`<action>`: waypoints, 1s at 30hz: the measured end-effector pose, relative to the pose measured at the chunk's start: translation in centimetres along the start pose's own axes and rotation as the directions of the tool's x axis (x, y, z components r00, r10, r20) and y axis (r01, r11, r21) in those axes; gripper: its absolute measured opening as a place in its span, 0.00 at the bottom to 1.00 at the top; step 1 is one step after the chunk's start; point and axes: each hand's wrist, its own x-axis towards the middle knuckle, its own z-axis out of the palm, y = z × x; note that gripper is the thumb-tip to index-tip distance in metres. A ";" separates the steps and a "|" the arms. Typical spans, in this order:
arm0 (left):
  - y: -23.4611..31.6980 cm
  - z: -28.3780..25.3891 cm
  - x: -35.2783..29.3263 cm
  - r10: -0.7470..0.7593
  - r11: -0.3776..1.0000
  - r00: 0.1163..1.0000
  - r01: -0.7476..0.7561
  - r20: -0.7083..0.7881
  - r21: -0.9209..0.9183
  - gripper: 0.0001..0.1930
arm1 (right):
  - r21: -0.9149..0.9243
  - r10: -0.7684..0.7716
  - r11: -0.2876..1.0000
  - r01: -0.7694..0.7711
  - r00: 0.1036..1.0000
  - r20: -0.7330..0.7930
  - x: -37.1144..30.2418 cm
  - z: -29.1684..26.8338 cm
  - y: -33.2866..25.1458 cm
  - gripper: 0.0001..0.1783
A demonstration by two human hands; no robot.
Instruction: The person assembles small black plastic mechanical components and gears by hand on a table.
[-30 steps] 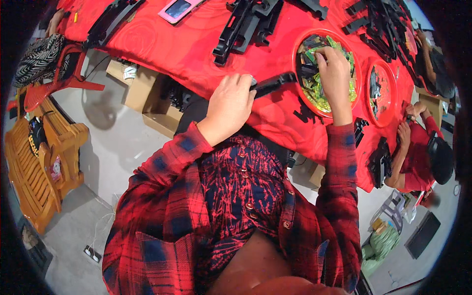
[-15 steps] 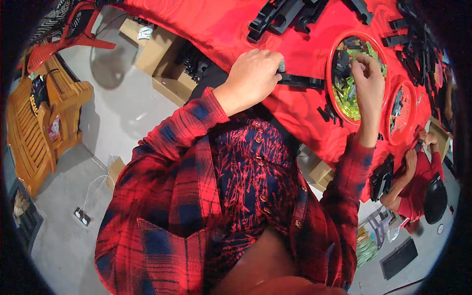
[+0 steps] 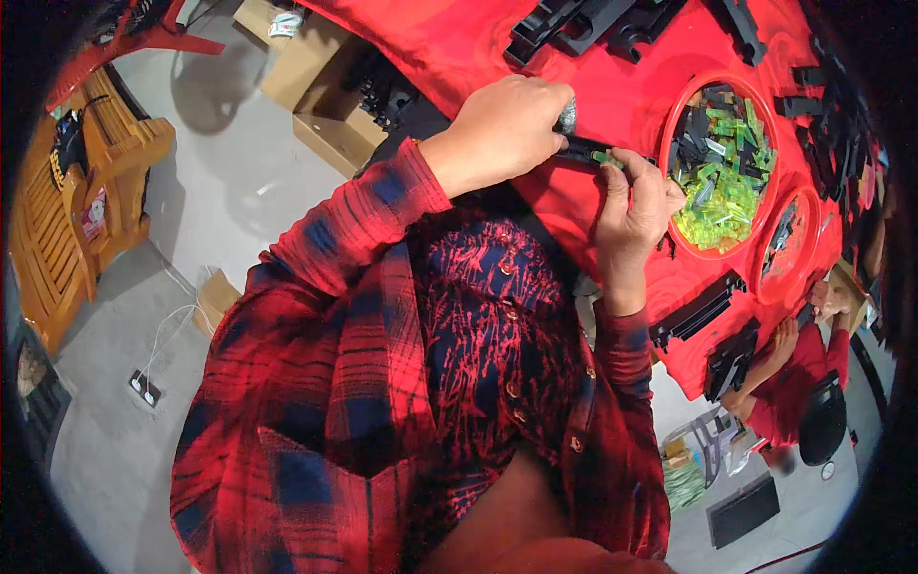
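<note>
My left hand (image 3: 512, 122) is closed around one end of a long, narrow black plastic part (image 3: 581, 150), over the near edge of the red-covered table. Something grey (image 3: 567, 116) shows at its fingertips; I cannot make out what it is. Thumb and forefinger of my right hand (image 3: 635, 203) pinch a small translucent green plastic piece (image 3: 602, 157) against the top of the black part. Just right of that hand stands a round red basin (image 3: 666, 129) with black, green and yellow-green plastic pieces in it.
A smaller red basin (image 3: 761, 287) holds dark pieces. Black plastic parts (image 3: 574, 29) lie along the table's far side, and black strips (image 3: 698, 308) near its right edge. Another person (image 3: 801, 383) works at the far right. An open cardboard box (image 3: 330, 143) stands at the left below the table.
My right hand has left the basin and moved left to the black part, bringing a green piece. My left hand still holds the black part. The view has shifted slightly.
</note>
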 end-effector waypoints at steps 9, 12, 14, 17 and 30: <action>-0.3 0.2 -0.2 0.004 0.999 1.000 -0.006 -0.027 -0.047 0.12 | -0.040 0.011 0.999 -0.010 1.000 0.024 0.2 0.3 -0.3 0.12; -0.2 0.3 -0.3 -0.005 0.999 1.000 0.004 -0.030 -0.040 0.11 | -0.041 -0.004 0.999 0.005 1.000 0.022 0.2 0.1 -0.2 0.12; -0.2 0.3 -0.3 -0.012 0.999 1.000 0.011 -0.025 -0.032 0.11 | -0.053 -0.008 0.999 0.009 1.000 0.029 0.4 0.1 -0.4 0.12; -0.5 0.5 -0.2 -0.010 1.000 1.000 0.010 -0.017 -0.021 0.11 | -0.092 -0.016 0.996 0.020 0.999 0.048 0.5 0.1 -0.5 0.13; -0.3 0.3 -0.2 -0.013 1.000 1.000 0.013 0.006 -0.009 0.11 | -0.164 -0.068 0.984 0.072 0.997 0.033 0.3 0.7 -1.0 0.14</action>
